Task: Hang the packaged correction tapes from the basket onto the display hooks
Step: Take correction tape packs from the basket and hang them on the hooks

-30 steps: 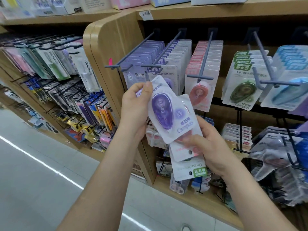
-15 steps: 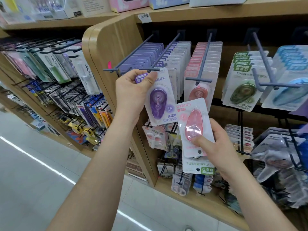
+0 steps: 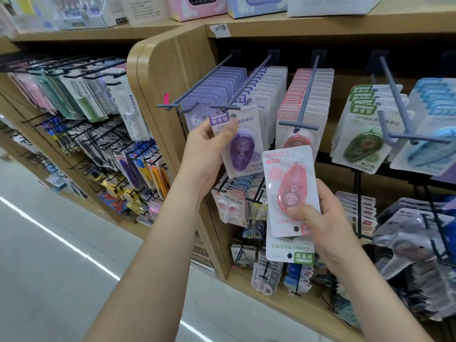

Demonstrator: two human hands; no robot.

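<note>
While left hand [image 3: 204,154] pinched purple blister-carded correction tape [image 3: 243,149], right hand [image 3: 328,218] gripping pink carded packs [image 3: 288,188], hang hole [image 3: 233,116] likely needed aligning with grey metal hook [image 3: 249,81].

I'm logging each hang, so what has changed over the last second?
The left hand lifted the purple pack off the stack in the right hand, up to the tip of a hook; whether it is threaded is unclear. That uncovered the pink pack. The right hand still grips it and the green-labelled pack, both upside down.
</note>
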